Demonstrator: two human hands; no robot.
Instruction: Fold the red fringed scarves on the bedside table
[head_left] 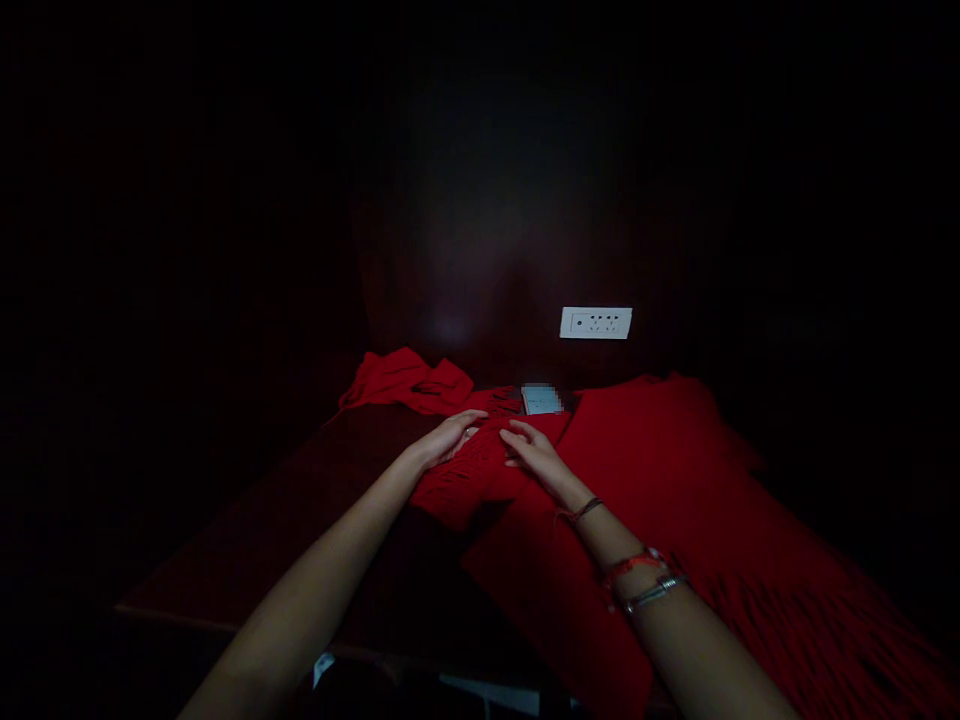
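A red fringed scarf (660, 480) lies spread over a dark wooden tabletop (300, 520) in a dim room. My left hand (448, 437) rests flat on a folded, fringed end of the scarf, fingers stretched out. My right hand (534, 452) lies flat on the same fold just to the right, fingers extended, with bracelets on the wrist. The two hands are a few centimetres apart, pressing on the cloth.
Another crumpled red cloth (405, 382) lies at the back left of the table. A small pale card or box (541, 399) sits behind the hands. A white wall socket plate (595, 323) is on the dark panel behind. The surroundings are black.
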